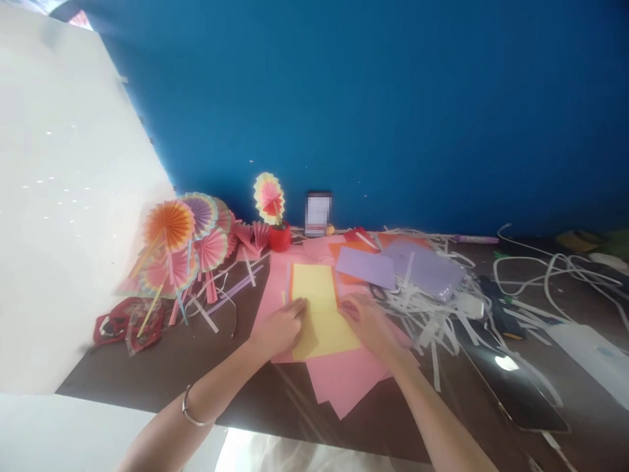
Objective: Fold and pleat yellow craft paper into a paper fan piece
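A yellow sheet of paper (322, 321) lies in front of me, with a crease-like line across its middle. Orange paper edges show along the sides of its upper part. My left hand (284, 328) is at its left edge, fingers bent together on the paper. At the right edge, my right hand (366, 320) has its fingers closed on the sheet near that line. Larger pink sheets (339, 383) spread beneath the yellow one. Part of each hand's grip is hidden by the fingers.
Folded paper fans (170, 226) stand at the left, near a red pot (280, 237) bearing another fan. Purple paper (366, 267) and white paper strips (432, 328) lie to the right. A phone (521, 387) and white cables (555, 272) are farther right.
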Action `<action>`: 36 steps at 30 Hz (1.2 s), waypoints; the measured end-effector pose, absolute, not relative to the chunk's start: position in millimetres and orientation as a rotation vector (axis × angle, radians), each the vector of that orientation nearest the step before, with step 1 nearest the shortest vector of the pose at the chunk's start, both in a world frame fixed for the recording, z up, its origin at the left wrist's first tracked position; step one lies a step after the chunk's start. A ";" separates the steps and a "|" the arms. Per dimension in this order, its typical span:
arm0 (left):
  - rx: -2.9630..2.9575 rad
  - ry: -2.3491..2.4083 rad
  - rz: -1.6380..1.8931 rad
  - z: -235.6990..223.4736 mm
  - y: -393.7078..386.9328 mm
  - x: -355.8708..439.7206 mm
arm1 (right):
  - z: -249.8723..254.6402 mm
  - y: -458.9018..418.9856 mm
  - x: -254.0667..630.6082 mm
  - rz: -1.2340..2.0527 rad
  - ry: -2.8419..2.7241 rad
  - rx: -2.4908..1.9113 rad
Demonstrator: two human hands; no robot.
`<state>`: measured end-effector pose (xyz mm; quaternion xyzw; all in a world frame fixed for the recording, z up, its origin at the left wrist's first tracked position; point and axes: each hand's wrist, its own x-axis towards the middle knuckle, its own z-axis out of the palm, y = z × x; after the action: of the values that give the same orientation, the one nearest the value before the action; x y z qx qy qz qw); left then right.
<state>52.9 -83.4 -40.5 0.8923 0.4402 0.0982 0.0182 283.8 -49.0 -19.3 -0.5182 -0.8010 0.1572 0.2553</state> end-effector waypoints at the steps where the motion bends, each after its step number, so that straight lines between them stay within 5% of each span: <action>1: 2.791 1.362 0.294 -39.1 -84.5 53.3 | -21.1 -48.3 284.8 0.434 -2.166 -1.402; 8: 2.797 1.262 0.302 -30.9 -86.0 55.5 | -23.0 -70.3 258.7 0.135 -2.344 -1.306; 26: 2.833 1.271 0.387 -40.5 -87.1 49.4 | -14.5 -98.2 265.2 0.392 -2.614 -1.780; 36: 2.783 1.225 0.348 -38.6 -86.2 47.8 | -15.6 -68.8 276.2 0.289 -2.281 -1.590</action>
<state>47.8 -86.2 -38.6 0.9085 0.4000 0.1136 0.0407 276.2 -68.8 -15.6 -0.5603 -0.8037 0.1019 0.1722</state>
